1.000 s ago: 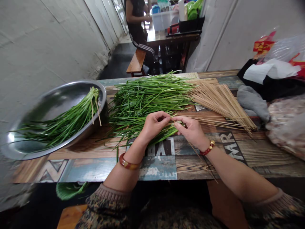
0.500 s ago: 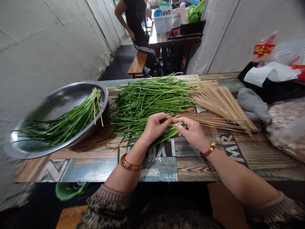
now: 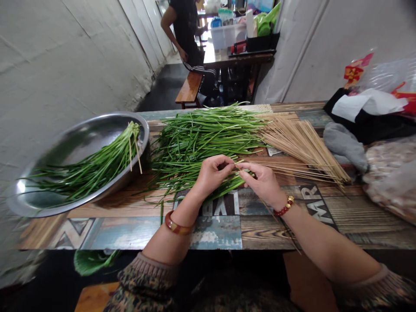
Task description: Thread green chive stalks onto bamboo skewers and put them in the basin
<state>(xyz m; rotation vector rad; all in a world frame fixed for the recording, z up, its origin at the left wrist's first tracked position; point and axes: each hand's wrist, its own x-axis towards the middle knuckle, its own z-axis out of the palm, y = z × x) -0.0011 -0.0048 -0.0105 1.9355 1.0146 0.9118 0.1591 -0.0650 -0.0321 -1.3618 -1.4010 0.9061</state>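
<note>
My left hand (image 3: 212, 173) is closed in a pinch over the near edge of the garlic chives (image 3: 208, 134), its fingertips on the white end of a chive. Meeting it fingertip to fingertip, my right hand (image 3: 262, 180) pinches thin bamboo skewers (image 3: 268, 210), which slant down under the wrist toward the table's front edge. Exactly how the chive and the skewer tips meet is hidden by the fingers. More chives lie beneath both hands. Just right of the chive pile, a fan of loose bamboo skewers (image 3: 302, 145) rests on the table.
A steel basin (image 3: 94, 203) at the left holds a chive bundle with two skewers through its stems. The wooden table (image 3: 130, 229) has a patchwork top. Plastic bags (image 3: 393, 173) and a grey cloth (image 3: 344, 145) sit at the right. A person (image 3: 185, 30) is by a bench behind.
My hands stay pinched together in nearly the same place. The view has shifted slightly, and the person behind has moved an arm a little.
</note>
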